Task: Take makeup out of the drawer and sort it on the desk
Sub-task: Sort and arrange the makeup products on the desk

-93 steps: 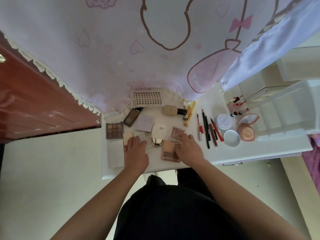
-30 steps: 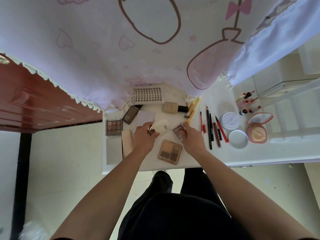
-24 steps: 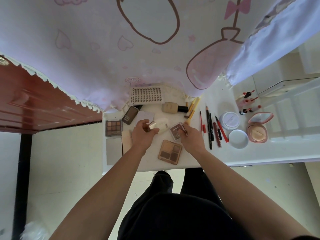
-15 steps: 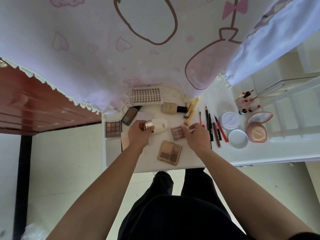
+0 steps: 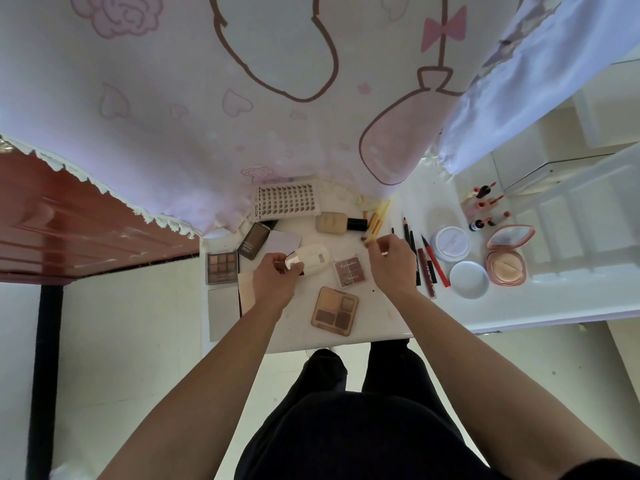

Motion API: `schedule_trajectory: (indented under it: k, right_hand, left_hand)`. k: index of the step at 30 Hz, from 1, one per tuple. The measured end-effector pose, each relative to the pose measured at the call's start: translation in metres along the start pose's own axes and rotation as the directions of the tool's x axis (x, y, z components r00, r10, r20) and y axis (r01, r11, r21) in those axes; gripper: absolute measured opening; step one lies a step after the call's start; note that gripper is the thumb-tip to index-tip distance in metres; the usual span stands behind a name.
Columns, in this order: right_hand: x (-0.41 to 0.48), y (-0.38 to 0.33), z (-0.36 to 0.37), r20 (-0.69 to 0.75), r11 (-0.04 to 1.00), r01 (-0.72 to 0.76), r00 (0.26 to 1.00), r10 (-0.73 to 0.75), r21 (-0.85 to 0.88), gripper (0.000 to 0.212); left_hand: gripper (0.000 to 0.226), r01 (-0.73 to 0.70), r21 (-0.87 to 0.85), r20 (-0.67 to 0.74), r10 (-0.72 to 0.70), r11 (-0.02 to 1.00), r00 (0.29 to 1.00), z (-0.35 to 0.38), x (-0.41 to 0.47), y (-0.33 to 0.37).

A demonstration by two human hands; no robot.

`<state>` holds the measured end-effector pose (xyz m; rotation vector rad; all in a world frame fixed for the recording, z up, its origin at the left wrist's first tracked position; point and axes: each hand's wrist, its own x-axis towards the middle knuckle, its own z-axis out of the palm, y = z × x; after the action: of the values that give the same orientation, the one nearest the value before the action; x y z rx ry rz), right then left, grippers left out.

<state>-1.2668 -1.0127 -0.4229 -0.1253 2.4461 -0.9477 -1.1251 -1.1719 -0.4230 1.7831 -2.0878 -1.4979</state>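
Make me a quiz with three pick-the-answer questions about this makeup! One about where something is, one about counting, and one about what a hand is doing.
1. Where is the open pink compact?
A. next to the round white lid
B. on the floor
C. inside a bag

2. How many colour pans does the tan palette have?
A. two
B. four
C. nine

3. What is the left hand doing?
A. lying flat
B. holding the white bottle
C. hanging empty

Answers:
1 A: the compact lies just right of the lid.
2 B: the pans sit in two rows of two.
3 B: the fingers curl round the bottle's shiny cap end.
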Motion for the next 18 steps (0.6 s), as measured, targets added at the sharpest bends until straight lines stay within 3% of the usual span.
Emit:
schedule_trajectory:
  k: [5,8,11,15,18]
  right_hand:
    - [-0.024,-0.024,-0.024,-0.173,0.955,0.250,0.960,-0.223,0.159,0.018]
    - [-0.032,-0.034,-0.039,-0.214,0.883,0.281,0.953,-0.213,0.377,0.016]
    - [-0.032,-0.045,-0.059,-0.161,0.706,0.144,0.986,-0.043,0.693,0.020]
    - [-0.028,-0.049,-0.086,-0.054,0.455,-0.009,0.991,0.125,0.891,0.023]
    - [-0.026,-0.037,-0.096,-0.065,0.461,-0.041,0.975,0.211,0.886,0.026]
  left_hand:
    - [0.037,-0.228,0.287,0.004,0.236,0.930,0.972,-0.001,0.003,0.005]
    - [0.034,-0.399,0.423,0.072,0.408,0.814,0.910,-0.002,0.005,0.014]
    - [0.031,-0.579,0.559,0.232,0.558,0.594,0.797,0.003,0.007,0.028]
    - [0.034,-0.743,0.616,0.495,0.605,0.261,0.623,0.025,0.011,0.049]
    - [0.047,-0.775,0.629,0.636,0.533,0.061,0.558,0.049,0.017,0.062]
